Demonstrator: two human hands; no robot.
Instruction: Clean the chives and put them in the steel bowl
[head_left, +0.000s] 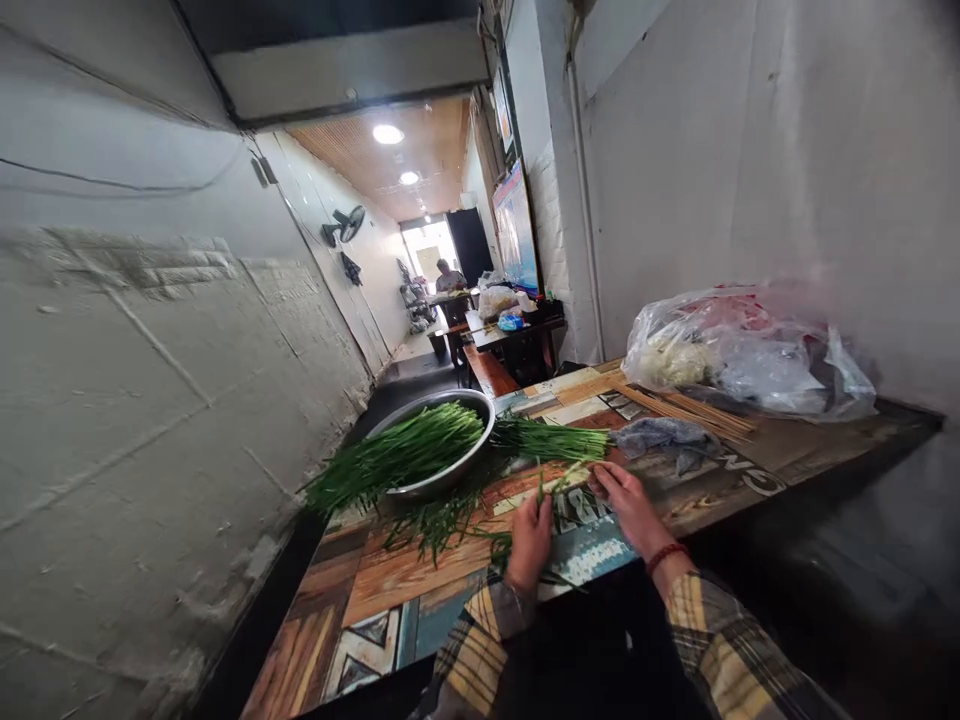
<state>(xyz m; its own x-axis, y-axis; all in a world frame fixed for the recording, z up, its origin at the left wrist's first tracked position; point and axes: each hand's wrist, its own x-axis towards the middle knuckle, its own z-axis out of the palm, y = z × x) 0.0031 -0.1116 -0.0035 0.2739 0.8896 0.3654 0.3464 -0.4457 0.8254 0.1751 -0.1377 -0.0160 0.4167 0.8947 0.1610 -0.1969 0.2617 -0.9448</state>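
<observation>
My left hand [531,540] is closed around a few green garlic chives [540,484], whose ends stick up above the fist and hang below it. My right hand [626,505] pinches its thumb and fingers together at the tip of a thin, pale green chive strand. Beyond my hands, a bunch of chives [559,438] lies across the table. A metal basin [489,428] to the left holds a big heap of chives [420,445] hanging over its rim. Loose chive leaves [435,530] are scattered in front of the basin.
A grey cloth [666,438] and several thin wooden sticks [690,410] lie to the right, beside clear plastic bags [750,350]. The patterned table [405,580] stands between two walls. Further back, a person [450,278] is at another table.
</observation>
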